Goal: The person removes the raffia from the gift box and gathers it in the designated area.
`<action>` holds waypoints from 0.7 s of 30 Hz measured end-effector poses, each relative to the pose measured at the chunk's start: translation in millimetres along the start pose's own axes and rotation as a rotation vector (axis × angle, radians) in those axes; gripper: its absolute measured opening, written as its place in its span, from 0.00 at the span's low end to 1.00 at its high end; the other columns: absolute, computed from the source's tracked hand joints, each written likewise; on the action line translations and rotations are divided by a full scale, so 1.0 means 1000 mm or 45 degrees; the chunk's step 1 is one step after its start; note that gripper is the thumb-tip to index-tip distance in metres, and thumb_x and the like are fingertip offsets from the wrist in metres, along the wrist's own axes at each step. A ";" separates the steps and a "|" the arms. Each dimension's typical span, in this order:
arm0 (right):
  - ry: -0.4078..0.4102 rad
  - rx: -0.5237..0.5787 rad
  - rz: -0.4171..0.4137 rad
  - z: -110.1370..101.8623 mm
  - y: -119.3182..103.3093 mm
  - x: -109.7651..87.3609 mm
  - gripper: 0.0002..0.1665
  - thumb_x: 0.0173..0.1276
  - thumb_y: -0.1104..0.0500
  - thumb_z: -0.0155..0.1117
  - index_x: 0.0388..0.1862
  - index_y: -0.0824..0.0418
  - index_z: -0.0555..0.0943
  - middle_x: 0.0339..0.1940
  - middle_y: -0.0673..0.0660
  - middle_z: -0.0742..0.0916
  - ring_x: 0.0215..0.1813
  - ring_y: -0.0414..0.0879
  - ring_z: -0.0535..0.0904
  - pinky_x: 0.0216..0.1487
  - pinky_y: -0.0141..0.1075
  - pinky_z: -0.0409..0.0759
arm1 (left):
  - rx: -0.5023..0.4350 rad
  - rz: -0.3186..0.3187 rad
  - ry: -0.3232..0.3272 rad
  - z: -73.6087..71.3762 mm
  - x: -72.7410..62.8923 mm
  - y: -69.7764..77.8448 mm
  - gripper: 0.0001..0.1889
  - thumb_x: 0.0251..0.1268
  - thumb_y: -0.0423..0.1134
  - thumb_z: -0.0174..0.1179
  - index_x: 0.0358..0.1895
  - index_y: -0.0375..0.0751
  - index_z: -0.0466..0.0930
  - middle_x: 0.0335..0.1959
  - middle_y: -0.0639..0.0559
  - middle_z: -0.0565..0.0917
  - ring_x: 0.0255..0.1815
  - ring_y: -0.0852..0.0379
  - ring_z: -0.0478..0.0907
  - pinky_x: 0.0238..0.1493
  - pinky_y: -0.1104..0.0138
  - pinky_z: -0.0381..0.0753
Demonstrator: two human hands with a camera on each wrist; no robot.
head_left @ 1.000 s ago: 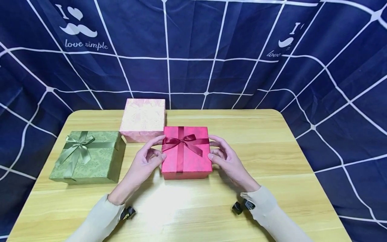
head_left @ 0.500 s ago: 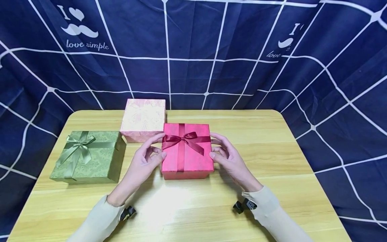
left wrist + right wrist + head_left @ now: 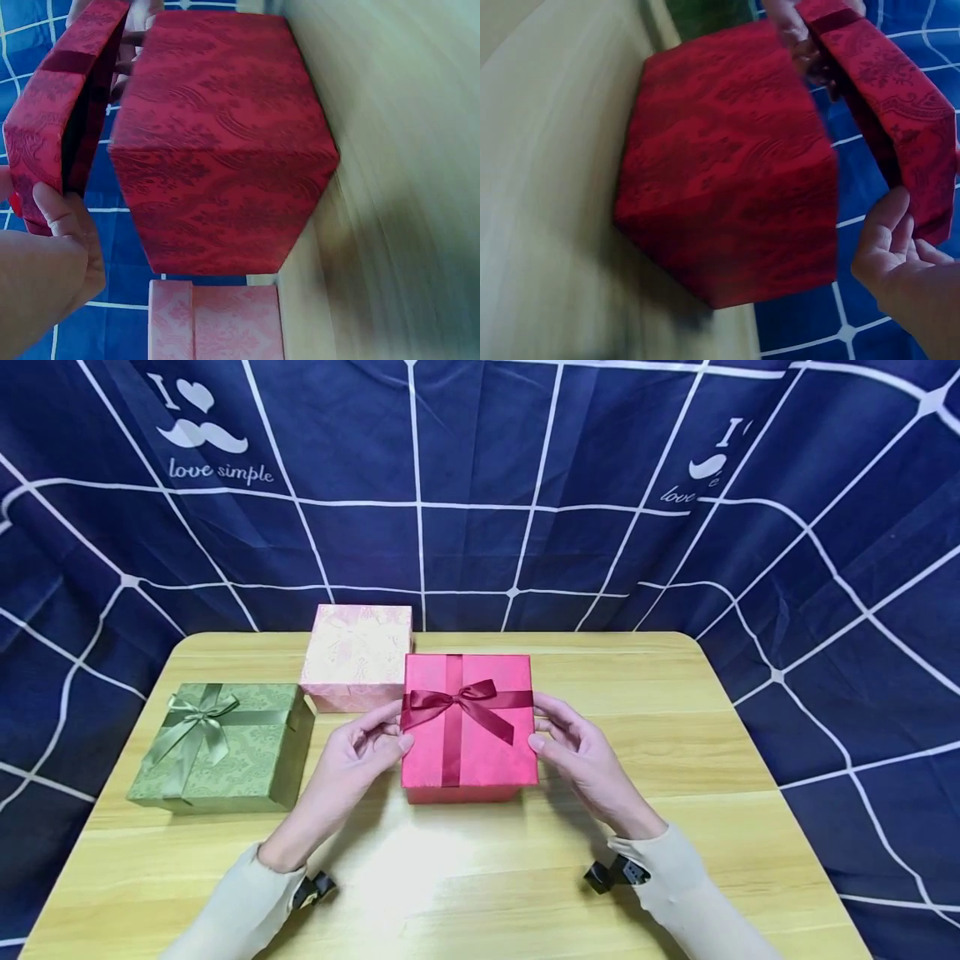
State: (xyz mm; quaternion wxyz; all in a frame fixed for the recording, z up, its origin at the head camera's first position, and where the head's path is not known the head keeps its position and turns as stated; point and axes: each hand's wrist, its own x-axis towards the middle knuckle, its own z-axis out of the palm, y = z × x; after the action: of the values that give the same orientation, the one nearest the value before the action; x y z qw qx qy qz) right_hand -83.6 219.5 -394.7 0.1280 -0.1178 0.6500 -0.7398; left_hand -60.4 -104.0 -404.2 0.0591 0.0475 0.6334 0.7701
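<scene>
A red gift box lid (image 3: 427, 752) with a dark red ribbon and bow (image 3: 465, 697) hangs between my two hands. My left hand (image 3: 348, 768) grips its left side, thumb at the near part of the edge and fingers farther back. On the opposite side my right hand (image 3: 592, 768) holds it the same way. Below the lid, the red box base (image 3: 217, 97) stands on the table. Both wrist views show a gap between the base and the lid (image 3: 907, 105), whose dark inside shows. The base's inside is hidden.
To the left lies a green gift box (image 3: 232, 760) with a ribbon bow. A pale pink gift box (image 3: 360, 647) stands behind, close to the red box's far left corner. Blue grid-patterned cloth (image 3: 480, 543) hangs behind and beside the wooden table (image 3: 660, 693).
The lid has risen off the red box base and looks larger in the head view. Both hands have come up with it, the right also shifting slightly right.
</scene>
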 end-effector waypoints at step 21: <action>-0.114 -0.525 -0.327 -0.010 -0.017 -0.044 0.27 0.71 0.77 0.71 0.68 0.68 0.85 0.59 0.62 0.83 0.62 0.50 0.82 0.66 0.41 0.81 | 0.336 0.444 -0.256 -0.007 -0.028 0.007 0.16 0.70 0.20 0.68 0.58 0.28 0.87 0.52 0.40 0.79 0.44 0.55 0.79 0.52 0.70 0.81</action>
State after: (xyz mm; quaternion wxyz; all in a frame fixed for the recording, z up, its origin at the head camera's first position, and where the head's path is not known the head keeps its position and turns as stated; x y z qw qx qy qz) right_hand -46.6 245.5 -379.1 0.0346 -0.2558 0.7606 -0.5957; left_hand -33.5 -116.6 -398.4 -0.0188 0.2397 0.7019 0.6705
